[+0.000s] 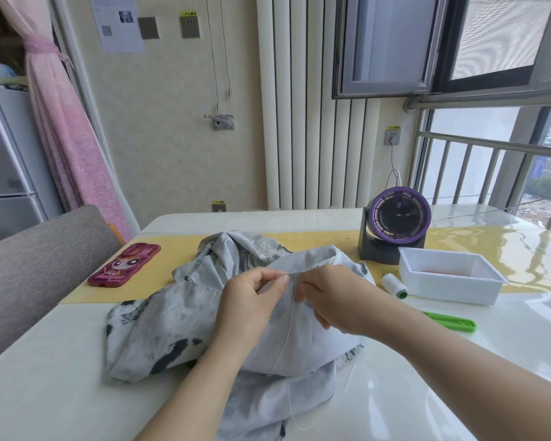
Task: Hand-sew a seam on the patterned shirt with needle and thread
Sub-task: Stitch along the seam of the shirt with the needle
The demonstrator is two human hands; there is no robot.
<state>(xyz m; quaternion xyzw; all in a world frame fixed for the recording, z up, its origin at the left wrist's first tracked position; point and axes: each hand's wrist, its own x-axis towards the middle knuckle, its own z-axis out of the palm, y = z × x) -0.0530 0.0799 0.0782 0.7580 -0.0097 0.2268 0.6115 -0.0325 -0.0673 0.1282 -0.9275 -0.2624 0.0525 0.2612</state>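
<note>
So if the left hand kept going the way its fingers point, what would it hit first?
Most likely the right hand. The left hand, pinching the needle, points straight across at the right hand's fingertips, which grip a fold of the shirt close by. Depth is hard to judge from this one view.

Bright, even daylight enters through the window [503, 36] above and right of the purple fan [398, 214]. Right of the fan the glossy table [528, 313] carries strong, wavy glare — a few small white highlights lie in front of it too. Shadows are soft and faint, plainest under the shirt [172, 319] left of the fan. Focus is sharp. Wide-angle distortion bows the radiator [299, 122] behind the fan and tilts the curtain [67, 138] far left of it.
</note>
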